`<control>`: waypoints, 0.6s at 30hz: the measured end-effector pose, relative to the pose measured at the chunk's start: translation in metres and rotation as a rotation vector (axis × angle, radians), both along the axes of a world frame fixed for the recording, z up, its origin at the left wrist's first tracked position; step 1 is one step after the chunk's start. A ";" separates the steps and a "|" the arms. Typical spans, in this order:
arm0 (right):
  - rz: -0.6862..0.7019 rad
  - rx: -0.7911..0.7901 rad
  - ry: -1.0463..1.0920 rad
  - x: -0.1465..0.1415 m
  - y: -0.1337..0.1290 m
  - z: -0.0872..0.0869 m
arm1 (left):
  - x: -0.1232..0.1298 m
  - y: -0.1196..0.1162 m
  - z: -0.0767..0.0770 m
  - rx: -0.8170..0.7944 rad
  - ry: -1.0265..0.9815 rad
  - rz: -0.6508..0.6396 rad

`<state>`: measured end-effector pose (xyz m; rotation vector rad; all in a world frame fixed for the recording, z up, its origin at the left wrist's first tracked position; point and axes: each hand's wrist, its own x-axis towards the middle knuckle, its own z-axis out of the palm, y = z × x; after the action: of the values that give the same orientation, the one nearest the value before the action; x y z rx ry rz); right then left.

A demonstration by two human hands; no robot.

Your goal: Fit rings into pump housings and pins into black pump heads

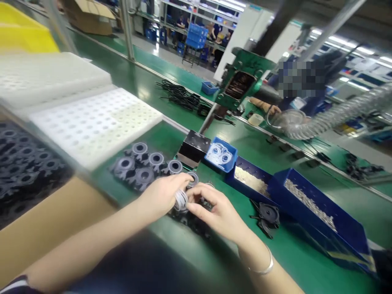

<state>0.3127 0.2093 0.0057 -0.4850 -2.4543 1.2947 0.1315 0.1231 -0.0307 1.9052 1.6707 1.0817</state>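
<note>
A small stack of white rings point(181, 200) is gripped in my left hand point(163, 192), its fingers wrapped round the stack. My right hand point(219, 210) is curled, with the tips of its thumb and forefinger pinching the right edge of the same rings. Beneath and around both hands stand black round housings point(145, 176) with ring-shaped tops, set close together in rows on the green bench. The housings right under my hands are partly hidden. A silver bracelet point(269, 263) sits on my right wrist.
Beyond the hands stand a green press point(245, 77), a black block point(193, 148) and a blue tray of white rings point(221, 154). Blue bins point(324, 220) hold small parts; black parts point(268, 216) lie before them. White perforated foam point(98, 122) is left; a co-worker's hand point(272, 109) shows across.
</note>
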 end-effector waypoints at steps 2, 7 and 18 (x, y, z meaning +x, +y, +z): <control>0.003 -0.057 -0.008 -0.019 -0.003 -0.004 | -0.007 -0.006 -0.002 -0.024 -0.002 0.029; -0.003 -0.295 -0.102 -0.051 0.001 -0.005 | -0.030 -0.031 -0.015 -0.010 0.028 0.026; 0.253 -0.544 -0.314 -0.142 -0.007 0.001 | -0.090 -0.092 -0.036 0.021 -0.183 0.094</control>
<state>0.1703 0.2022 0.0068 -0.5517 -2.4412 2.1590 0.0420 0.0311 -0.0666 1.6977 1.6650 1.2730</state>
